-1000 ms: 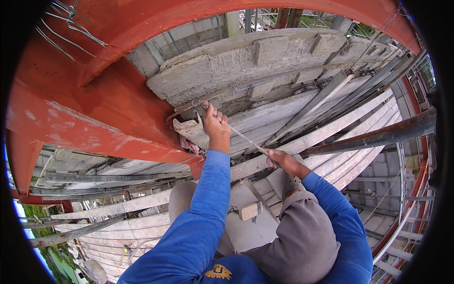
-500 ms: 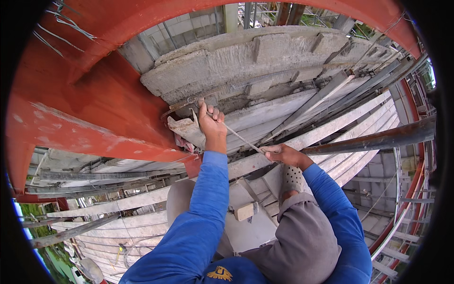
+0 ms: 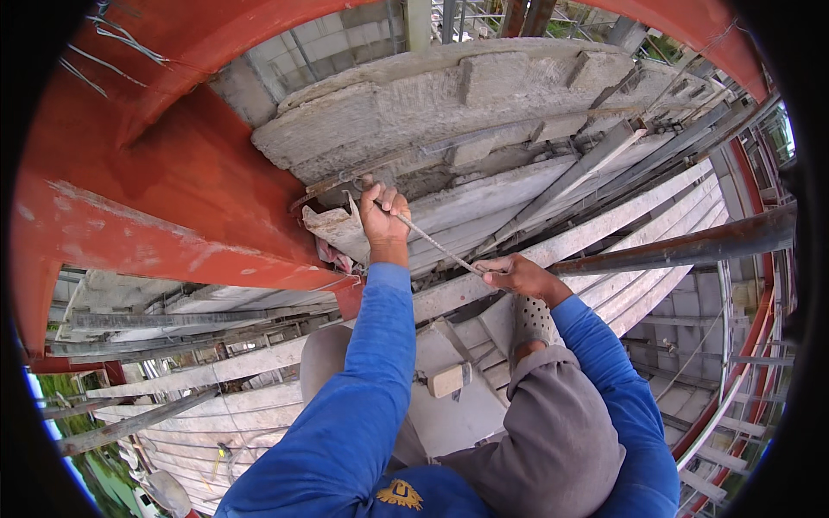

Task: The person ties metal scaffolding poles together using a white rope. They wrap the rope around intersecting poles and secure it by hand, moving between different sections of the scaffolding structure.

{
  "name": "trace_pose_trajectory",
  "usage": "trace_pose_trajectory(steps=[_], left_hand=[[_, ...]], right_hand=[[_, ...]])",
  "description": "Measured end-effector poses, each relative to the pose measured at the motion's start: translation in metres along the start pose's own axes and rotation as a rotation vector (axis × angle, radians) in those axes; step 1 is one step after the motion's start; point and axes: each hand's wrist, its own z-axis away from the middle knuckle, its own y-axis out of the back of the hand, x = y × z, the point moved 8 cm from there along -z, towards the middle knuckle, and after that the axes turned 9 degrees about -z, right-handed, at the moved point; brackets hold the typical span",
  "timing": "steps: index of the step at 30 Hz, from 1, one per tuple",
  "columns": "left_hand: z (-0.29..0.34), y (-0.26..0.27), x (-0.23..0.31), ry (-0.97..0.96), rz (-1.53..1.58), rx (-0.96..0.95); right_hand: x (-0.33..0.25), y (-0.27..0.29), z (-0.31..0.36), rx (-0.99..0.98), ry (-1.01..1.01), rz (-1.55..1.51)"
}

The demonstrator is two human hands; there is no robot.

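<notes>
Grey rod (image 3: 433, 242) sits in the curled fingers of the left hand (image 3: 386, 220); the right hand's (image 3: 522, 278) fingers pinch it farther down. Within a second the right hand has risen slightly, baring more of the shoe (image 3: 536, 321); both grips persist, suggesting continued handling. Right of the red beam (image 3: 173, 233), the rod's long axis slants down and away from it.

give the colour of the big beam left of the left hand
The beam is orange-red with pale smudges, clearest in the head view.
</notes>
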Motion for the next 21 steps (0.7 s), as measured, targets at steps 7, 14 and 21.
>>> trace_pose_trajectory(steps=[7,14,21], left_hand=[[0.003,-0.001,-0.001,-0.008,-0.023,-0.019],[0.003,-0.006,-0.001,-0.007,0.087,-0.015],[0.004,-0.010,-0.003,0.050,0.140,-0.130]], right_hand=[[-0.012,-0.016,0.007,0.074,-0.002,0.169],[-0.028,-0.058,0.031,-0.520,-0.262,-0.858],[-0.006,-0.063,0.024,-0.343,-0.237,-0.513]])
